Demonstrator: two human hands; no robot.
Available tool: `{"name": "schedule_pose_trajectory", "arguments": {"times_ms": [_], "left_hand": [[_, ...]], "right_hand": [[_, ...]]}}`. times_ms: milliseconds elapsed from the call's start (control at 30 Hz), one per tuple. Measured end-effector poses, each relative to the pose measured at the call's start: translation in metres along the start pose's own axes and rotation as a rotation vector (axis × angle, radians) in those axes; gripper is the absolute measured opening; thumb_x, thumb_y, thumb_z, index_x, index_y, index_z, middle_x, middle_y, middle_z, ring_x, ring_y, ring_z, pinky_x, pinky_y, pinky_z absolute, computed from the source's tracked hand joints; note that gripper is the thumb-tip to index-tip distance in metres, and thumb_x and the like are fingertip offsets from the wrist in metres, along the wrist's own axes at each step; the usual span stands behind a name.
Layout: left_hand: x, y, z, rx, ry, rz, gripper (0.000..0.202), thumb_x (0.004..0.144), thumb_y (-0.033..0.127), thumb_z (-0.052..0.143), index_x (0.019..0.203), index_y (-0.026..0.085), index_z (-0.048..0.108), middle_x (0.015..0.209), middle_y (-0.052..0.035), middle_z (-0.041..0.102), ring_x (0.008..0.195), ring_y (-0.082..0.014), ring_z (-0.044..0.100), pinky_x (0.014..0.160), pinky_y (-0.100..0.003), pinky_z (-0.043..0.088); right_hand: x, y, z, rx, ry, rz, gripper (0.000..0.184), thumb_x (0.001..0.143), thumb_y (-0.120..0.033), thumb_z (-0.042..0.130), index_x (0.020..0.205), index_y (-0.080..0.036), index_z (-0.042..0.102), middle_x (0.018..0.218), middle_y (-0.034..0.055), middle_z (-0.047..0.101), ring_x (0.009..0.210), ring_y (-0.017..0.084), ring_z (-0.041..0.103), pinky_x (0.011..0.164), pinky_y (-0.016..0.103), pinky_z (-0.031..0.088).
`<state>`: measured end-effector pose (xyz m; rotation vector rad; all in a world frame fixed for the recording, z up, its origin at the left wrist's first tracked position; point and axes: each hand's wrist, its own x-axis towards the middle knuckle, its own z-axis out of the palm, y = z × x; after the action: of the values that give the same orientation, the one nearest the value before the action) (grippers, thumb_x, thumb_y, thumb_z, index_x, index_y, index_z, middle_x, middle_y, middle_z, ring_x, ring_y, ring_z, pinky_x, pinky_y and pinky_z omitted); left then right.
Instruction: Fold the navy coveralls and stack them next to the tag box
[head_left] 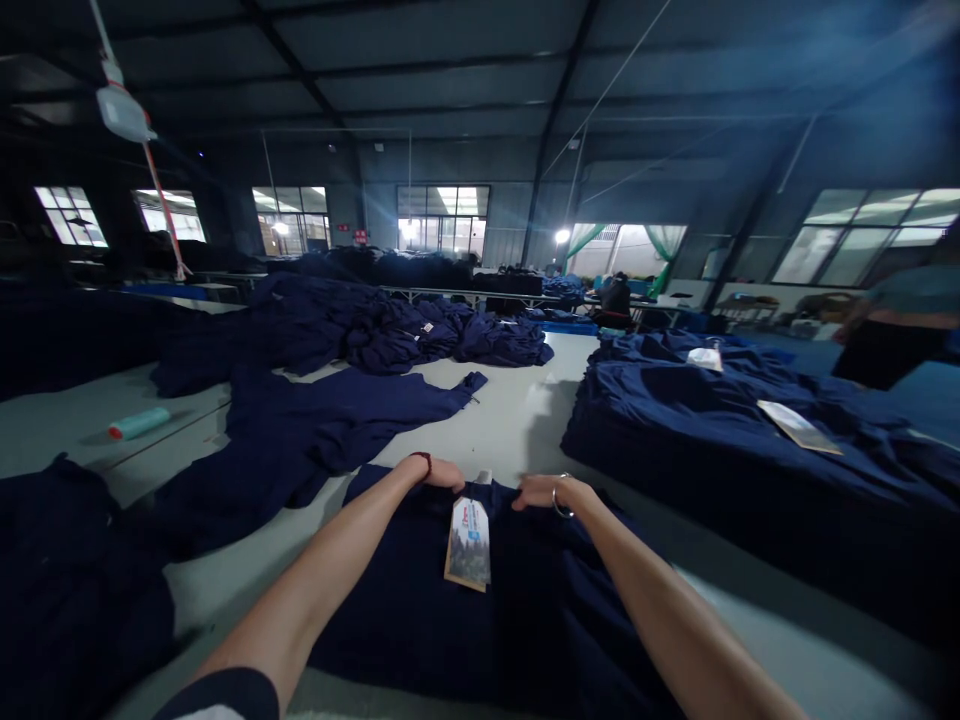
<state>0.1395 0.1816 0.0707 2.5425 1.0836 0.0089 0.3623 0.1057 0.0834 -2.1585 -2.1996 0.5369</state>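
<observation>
A dark navy garment lies spread on the pale table right in front of me. On its middle rests a printed hang tag, with a small light label at the garment's far edge above it. My left hand is at that edge, left of the tag, its fingers curled onto the cloth. To the right of the tag, my right hand has its fingers bent at the same edge. Both sets of fingertips are partly hidden by the fabric.
On the right stands a tall stack of navy garments with tags on top. Loose navy garments lie ahead and left, near a teal thread cone. One person stands at far right; another is further back.
</observation>
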Motion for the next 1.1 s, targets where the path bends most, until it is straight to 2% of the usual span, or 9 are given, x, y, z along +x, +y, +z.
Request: {"name": "schedule_pose_trajectory", "arguments": {"times_ms": [100,233,433,633,733,833,967,1033,1100], "left_hand": [[-0.002,-0.001,0.001,0.046,-0.167,0.032,0.018,0.062,0.023,0.06,0.077,0.018,0.069,0.069,-0.002,0.068,0.067,-0.0193,0.06,0.066,-0.029,0.047],[-0.017,-0.006,-0.001,0.064,-0.219,0.075,0.028,0.067,0.033,0.059,0.09,0.018,0.068,0.085,-0.003,0.069,0.075,-0.0187,0.061,0.067,-0.026,0.046],[-0.046,-0.002,-0.013,-0.016,-0.119,0.164,0.037,0.076,0.037,0.058,0.107,0.018,0.06,0.099,-0.0033,0.065,0.085,-0.0177,0.058,0.07,-0.023,0.043],[-0.052,0.015,-0.071,-0.177,-0.208,0.29,0.036,0.082,0.042,0.055,0.11,0.02,0.059,0.097,0.0,0.065,0.084,-0.0149,0.058,0.07,-0.02,0.042],[-0.034,0.021,-0.087,-0.106,-0.133,0.236,0.035,0.082,0.038,0.058,0.113,0.022,0.059,0.103,0.001,0.065,0.09,-0.0151,0.059,0.076,-0.02,0.043],[-0.013,0.029,-0.067,0.072,0.011,0.073,0.033,0.078,0.021,0.061,0.112,0.024,0.061,0.109,-0.0002,0.065,0.099,-0.0178,0.058,0.085,-0.024,0.042],[-0.002,0.038,0.0,0.147,0.185,-0.101,0.047,0.083,0.013,0.051,0.129,0.025,0.049,0.132,-0.0108,0.05,0.12,-0.0291,0.045,0.096,-0.044,0.037],[-0.004,0.037,0.034,0.207,0.441,-0.235,0.034,0.091,0.018,0.041,0.121,0.024,0.054,0.127,-0.011,0.052,0.118,-0.0276,0.046,0.096,-0.045,0.037],[-0.008,0.033,0.058,0.221,0.513,-0.229,0.03,0.095,0.026,0.037,0.118,0.025,0.055,0.128,-0.0098,0.052,0.12,-0.0258,0.044,0.1,-0.046,0.034]], "right_hand": [[-0.009,0.008,0.004,-0.027,-0.059,-0.042,0.051,0.066,-0.048,0.066,0.107,-0.019,0.069,0.116,0.0101,0.067,0.108,0.028,0.06,0.09,0.034,0.045],[-0.033,0.029,0.007,0.016,-0.057,-0.024,0.074,0.073,-0.067,0.05,0.124,-0.015,0.059,0.129,0.0137,0.058,0.118,0.029,0.053,0.1,0.037,0.04],[-0.065,0.053,0.005,0.073,0.018,-0.073,0.069,0.073,-0.048,0.058,0.131,-0.011,0.051,0.134,0.0164,0.053,0.12,0.028,0.051,0.102,0.034,0.037],[-0.073,0.058,-0.05,0.181,0.054,-0.227,0.06,0.082,-0.048,0.049,0.131,-0.014,0.048,0.121,0.0116,0.062,0.107,0.024,0.059,0.095,0.033,0.043],[-0.061,0.053,-0.069,0.033,0.155,-0.15,0.049,0.084,-0.042,0.052,0.127,-0.018,0.052,0.121,0.0109,0.061,0.108,0.023,0.058,0.094,0.031,0.042],[-0.042,0.041,-0.049,-0.084,0.294,0.078,0.044,0.085,-0.029,0.051,0.129,-0.022,0.049,0.126,0.0116,0.058,0.114,0.024,0.054,0.093,0.035,0.042],[-0.025,0.036,0.018,-0.115,0.336,0.242,0.065,0.081,-0.013,0.049,0.142,-0.024,0.032,0.141,0.0152,0.042,0.127,0.031,0.042,0.097,0.049,0.037],[-0.023,0.041,0.047,-0.145,0.484,0.246,0.06,0.088,-0.016,0.039,0.145,-0.029,0.026,0.147,0.0107,0.034,0.135,0.027,0.03,0.103,0.05,0.032],[-0.025,0.047,0.065,-0.146,0.545,0.246,0.054,0.093,-0.026,0.03,0.146,-0.032,0.021,0.148,0.0089,0.033,0.137,0.026,0.025,0.104,0.054,0.03]]}}
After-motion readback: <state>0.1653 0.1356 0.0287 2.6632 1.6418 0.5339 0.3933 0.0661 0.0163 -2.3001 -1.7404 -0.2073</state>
